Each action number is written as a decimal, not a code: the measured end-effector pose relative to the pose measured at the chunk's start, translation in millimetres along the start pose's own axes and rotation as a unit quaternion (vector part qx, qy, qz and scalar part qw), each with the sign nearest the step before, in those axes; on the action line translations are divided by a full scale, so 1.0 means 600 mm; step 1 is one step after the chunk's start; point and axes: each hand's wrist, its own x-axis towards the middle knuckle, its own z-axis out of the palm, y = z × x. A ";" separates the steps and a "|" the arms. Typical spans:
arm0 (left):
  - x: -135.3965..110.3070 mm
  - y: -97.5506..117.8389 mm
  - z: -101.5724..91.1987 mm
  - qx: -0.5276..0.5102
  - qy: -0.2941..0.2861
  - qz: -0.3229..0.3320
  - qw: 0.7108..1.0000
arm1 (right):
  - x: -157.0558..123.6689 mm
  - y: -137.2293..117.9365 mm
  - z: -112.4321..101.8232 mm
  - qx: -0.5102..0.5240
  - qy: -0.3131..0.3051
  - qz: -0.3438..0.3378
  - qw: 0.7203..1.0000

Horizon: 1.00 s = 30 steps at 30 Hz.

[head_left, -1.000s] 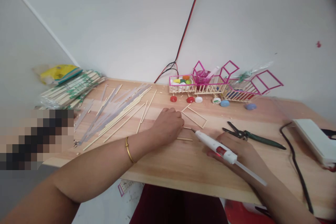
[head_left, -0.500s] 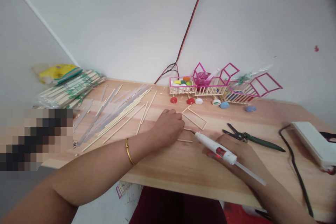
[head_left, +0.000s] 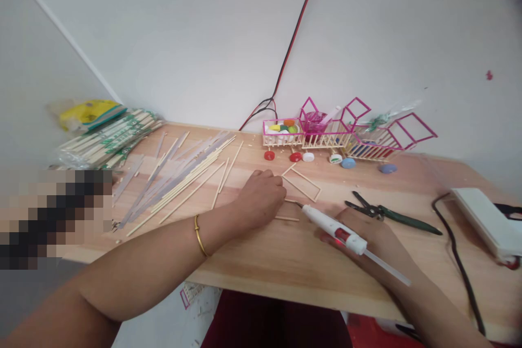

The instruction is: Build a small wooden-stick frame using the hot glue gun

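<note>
My left hand point(head_left: 261, 196) rests on the wooden table point(head_left: 285, 255) with its fingers curled, pinching a short wooden stick point(head_left: 290, 201) beside a small rectangular stick frame point(head_left: 304, 182). My right hand point(head_left: 367, 239) grips a white glue gun point(head_left: 336, 231), nozzle pointing left at that stick's end. Another short stick point(head_left: 286, 219) lies just below. A gold bangle point(head_left: 199, 236) is on my left wrist.
Long sticks point(head_left: 183, 176) lie spread at the left, with packed bundles point(head_left: 108, 136) behind. A pink and wood model train point(head_left: 346, 138) with bottle-cap wheels stands at the back. Green-handled pliers point(head_left: 391, 215), a black cable point(head_left: 459, 255) and a white box point(head_left: 487, 217) lie at the right.
Almost nothing has moved. The glue gun's nozzle has stayed at the stick by my left fingers; the view has shifted slightly.
</note>
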 end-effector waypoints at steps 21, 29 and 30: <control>-0.001 0.000 -0.001 -0.001 -0.001 -0.004 1.000 | -0.007 0.008 -0.003 0.003 -0.015 0.037 0.999; -0.001 -0.001 -0.008 -0.022 -0.007 -0.012 1.000 | -0.007 -0.005 -0.026 0.094 -0.054 0.122 0.987; -0.002 0.000 -0.013 -0.030 0.001 -0.016 0.999 | -0.008 -0.005 -0.027 0.106 -0.058 0.133 0.984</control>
